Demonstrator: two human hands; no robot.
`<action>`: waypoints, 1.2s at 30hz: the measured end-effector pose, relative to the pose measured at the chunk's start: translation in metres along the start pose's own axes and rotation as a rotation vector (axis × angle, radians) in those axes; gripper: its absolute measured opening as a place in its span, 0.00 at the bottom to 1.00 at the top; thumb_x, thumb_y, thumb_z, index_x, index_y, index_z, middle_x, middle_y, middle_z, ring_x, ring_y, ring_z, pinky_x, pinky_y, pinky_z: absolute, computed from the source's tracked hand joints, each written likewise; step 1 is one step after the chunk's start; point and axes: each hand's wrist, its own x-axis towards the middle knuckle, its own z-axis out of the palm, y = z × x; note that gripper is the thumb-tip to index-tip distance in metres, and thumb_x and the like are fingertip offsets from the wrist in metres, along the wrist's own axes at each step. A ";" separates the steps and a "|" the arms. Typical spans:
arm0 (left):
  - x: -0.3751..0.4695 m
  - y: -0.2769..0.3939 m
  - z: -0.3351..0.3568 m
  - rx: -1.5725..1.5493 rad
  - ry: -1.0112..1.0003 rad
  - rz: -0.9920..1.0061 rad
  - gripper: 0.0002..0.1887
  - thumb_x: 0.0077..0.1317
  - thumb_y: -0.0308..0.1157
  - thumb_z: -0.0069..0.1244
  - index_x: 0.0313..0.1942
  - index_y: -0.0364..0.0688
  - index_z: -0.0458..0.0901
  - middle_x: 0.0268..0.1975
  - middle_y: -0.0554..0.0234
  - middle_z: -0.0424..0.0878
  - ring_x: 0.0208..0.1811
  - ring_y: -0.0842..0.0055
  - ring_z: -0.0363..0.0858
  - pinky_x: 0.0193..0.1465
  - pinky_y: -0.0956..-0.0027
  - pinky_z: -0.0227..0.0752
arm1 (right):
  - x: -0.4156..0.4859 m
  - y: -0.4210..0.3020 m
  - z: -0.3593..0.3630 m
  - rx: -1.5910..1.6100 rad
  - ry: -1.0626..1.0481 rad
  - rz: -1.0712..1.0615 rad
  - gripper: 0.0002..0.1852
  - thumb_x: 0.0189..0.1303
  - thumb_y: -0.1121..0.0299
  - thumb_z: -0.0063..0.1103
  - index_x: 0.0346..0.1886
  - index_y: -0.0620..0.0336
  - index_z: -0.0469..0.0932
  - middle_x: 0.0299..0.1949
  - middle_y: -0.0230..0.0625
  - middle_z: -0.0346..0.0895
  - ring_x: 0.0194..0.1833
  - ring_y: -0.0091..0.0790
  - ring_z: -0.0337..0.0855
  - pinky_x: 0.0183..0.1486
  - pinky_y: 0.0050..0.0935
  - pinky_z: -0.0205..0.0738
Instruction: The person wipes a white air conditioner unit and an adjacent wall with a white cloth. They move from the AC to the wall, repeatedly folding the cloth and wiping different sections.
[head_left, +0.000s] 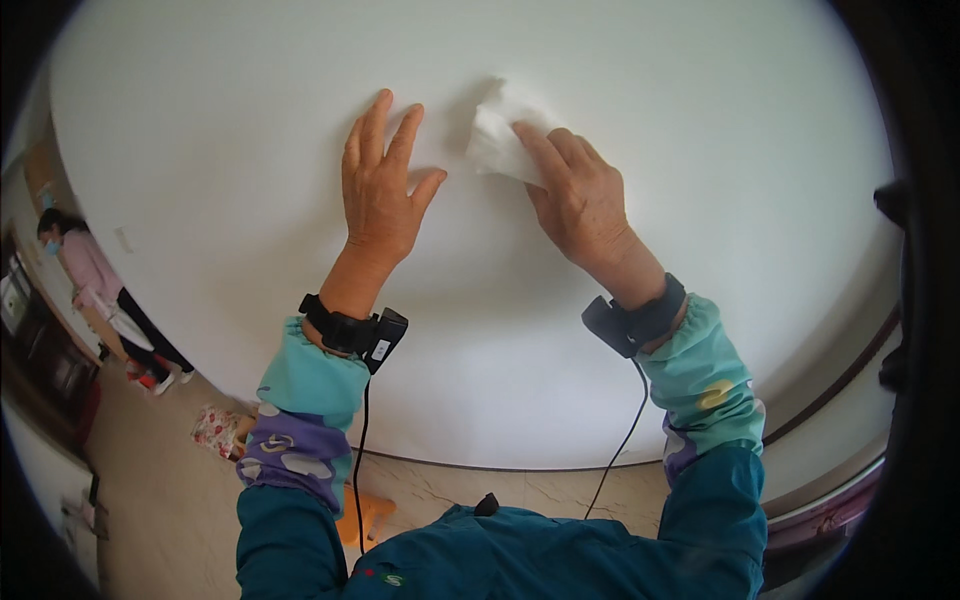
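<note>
A white wall (480, 360) fills most of the view before me. My right hand (577, 187) grips a crumpled white cloth or tissue (506, 135) between thumb and fingers, and the cloth lies against the wall or very close to it. To its left, my left hand (382, 180) is spread with its fingers apart and pointing up, at or just off the wall, holding nothing. Each wrist wears a black strap with a small black device, from which a thin cable runs down.
At the far left stands a person (97, 270) near a dark door (45, 345). A floral-patterned bag or cloth (217, 431) lies on the floor. An orange plastic stool (367, 517) is partly hidden beside my left arm. A switch plate (124, 240) is on the wall.
</note>
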 end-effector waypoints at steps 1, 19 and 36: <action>-0.002 -0.002 0.002 -0.031 0.014 0.008 0.38 0.56 0.26 0.67 0.68 0.45 0.72 0.75 0.52 0.60 0.73 0.54 0.60 0.71 0.53 0.64 | -0.004 -0.001 0.001 0.071 -0.035 0.039 0.29 0.50 0.78 0.70 0.59 0.59 0.76 0.41 0.39 0.77 0.41 0.43 0.83 0.39 0.33 0.81; 0.002 -0.026 0.017 -0.785 0.413 -0.206 0.24 0.76 0.32 0.47 0.69 0.38 0.64 0.73 0.56 0.61 0.77 0.68 0.57 0.80 0.57 0.47 | 0.024 0.122 -0.074 -0.386 0.396 0.368 0.22 0.65 0.64 0.66 0.61 0.56 0.79 0.55 0.41 0.84 0.52 0.44 0.86 0.57 0.37 0.80; 0.002 -0.026 0.027 -1.172 0.254 -0.322 0.21 0.75 0.29 0.49 0.66 0.37 0.68 0.62 0.63 0.74 0.60 0.78 0.74 0.64 0.70 0.69 | -0.046 -0.025 0.050 0.028 -0.119 -0.192 0.30 0.46 0.80 0.59 0.58 0.61 0.78 0.39 0.38 0.76 0.37 0.39 0.79 0.35 0.34 0.78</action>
